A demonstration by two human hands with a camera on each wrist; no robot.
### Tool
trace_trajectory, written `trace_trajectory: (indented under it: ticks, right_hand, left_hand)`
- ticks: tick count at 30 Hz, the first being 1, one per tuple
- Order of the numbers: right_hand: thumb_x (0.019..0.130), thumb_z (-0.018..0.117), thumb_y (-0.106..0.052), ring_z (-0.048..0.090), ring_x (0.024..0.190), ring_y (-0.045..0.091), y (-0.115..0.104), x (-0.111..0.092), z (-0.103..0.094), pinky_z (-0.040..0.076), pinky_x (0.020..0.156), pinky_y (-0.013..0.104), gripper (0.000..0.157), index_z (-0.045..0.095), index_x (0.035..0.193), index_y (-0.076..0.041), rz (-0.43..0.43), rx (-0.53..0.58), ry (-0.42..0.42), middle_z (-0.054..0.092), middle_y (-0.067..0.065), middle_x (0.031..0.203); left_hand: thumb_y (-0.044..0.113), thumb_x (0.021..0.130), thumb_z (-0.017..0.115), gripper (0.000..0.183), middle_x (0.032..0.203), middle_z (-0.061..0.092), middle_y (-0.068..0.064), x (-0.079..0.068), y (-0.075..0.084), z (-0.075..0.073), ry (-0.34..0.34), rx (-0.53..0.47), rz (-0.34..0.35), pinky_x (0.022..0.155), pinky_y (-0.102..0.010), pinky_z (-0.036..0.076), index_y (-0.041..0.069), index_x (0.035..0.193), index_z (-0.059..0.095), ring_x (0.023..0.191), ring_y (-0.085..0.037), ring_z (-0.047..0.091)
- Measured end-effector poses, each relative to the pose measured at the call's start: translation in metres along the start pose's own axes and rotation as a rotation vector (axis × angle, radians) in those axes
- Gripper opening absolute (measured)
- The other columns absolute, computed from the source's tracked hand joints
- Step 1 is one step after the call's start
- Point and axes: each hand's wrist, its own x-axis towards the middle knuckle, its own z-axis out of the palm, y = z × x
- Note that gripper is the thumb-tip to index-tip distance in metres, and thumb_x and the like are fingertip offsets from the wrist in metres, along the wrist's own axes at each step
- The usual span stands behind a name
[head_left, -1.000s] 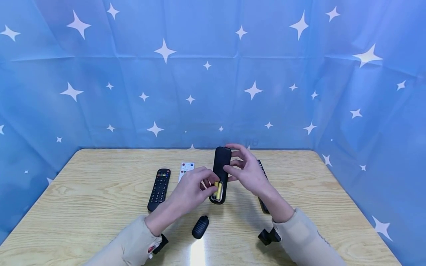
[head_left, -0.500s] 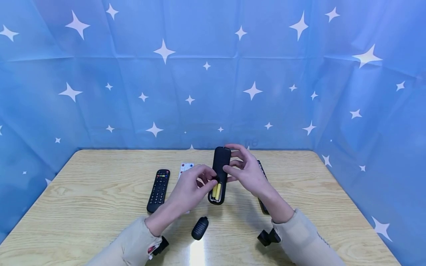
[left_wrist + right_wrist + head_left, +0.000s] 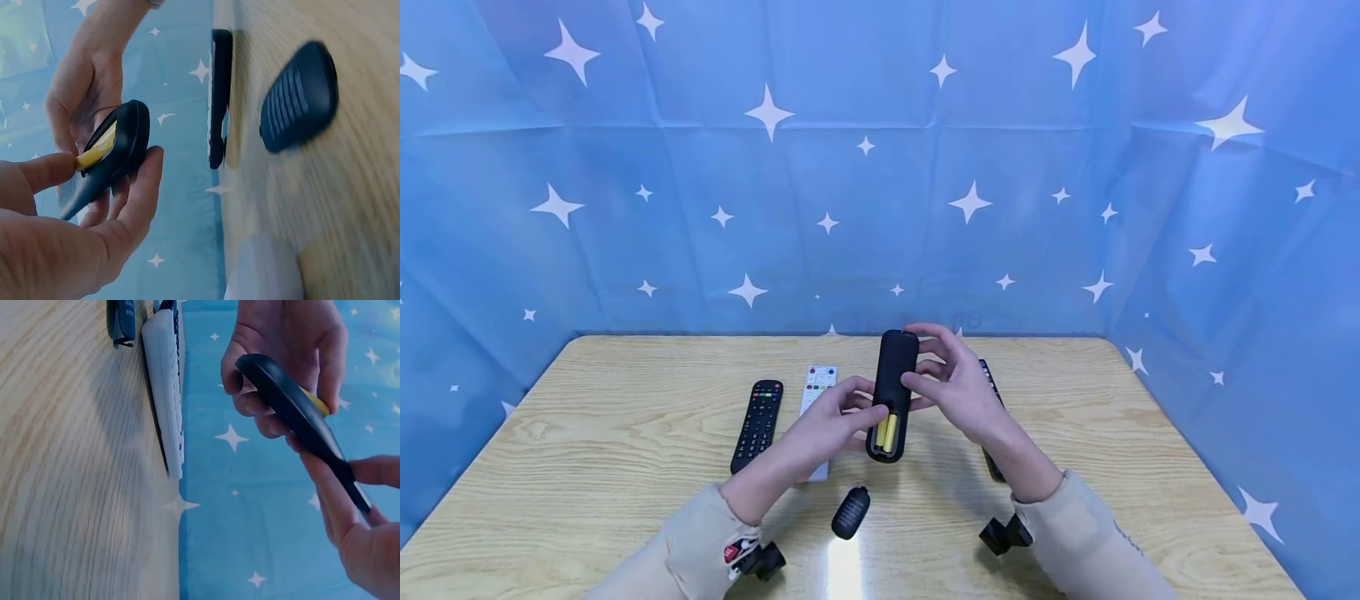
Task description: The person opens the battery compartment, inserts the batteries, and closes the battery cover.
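Observation:
A black remote control point(image 3: 897, 367) is held up over the table, its back towards me and its battery bay uncovered. Two yellow batteries point(image 3: 891, 433) lie side by side in the bay. My left hand point(image 3: 827, 429) has its thumb on the upper end of the left battery, with its fingers behind the remote. In the left wrist view, a battery point(image 3: 99, 152) stands proud of the bay under that thumb. My right hand point(image 3: 958, 392) grips the remote's upper part from the right. The black battery cover point(image 3: 851, 513) lies on the table below the hands.
To the left lie a black remote point(image 3: 758, 425) and a white remote point(image 3: 820, 383), the white one partly behind my left hand. Another black remote point(image 3: 992, 462) sits partly behind my right forearm. A blue star-patterned curtain point(image 3: 880, 233) stands behind the wooden table point(image 3: 647, 400).
My left fingers have gone from around the batteries to behind the remote, leaving the thumb on a battery. The raised battery has come down beside the other. My right hand keeps its grip.

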Motion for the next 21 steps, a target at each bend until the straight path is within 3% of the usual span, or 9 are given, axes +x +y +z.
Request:
trace_trajectory:
  ticks: [5,21]
  right_hand:
    - [0.095,0.066,0.006,0.066,0.1,0.036,0.0,0.0001,0.0011,0.062,0.072,0.053,0.061,0.047,0.148,-0.02,-0.01,-0.01,-0.007,0.055,0.02,0.129]
    - [0.095,0.067,0.005,0.067,0.103,0.036,-0.0025,-0.0033,0.0059,0.062,0.071,0.05,0.06,0.049,0.146,-0.021,-0.02,-0.076,0.009,0.056,0.017,0.129]
  left_hand:
    - [0.018,0.105,0.058,0.036,0.117,0.058,-0.018,0.0007,-0.0016,0.0005,-0.037,-0.076,-0.027,0.086,-0.05,0.059,-0.001,0.134,0.048,0.099,-0.025,0.064]
    - [0.015,0.103,0.058,0.033,0.117,0.058,-0.017,-0.0016,0.0003,0.0031,-0.023,-0.064,-0.061,0.084,-0.047,0.058,0.001,0.132,0.048,0.104,-0.027,0.061]
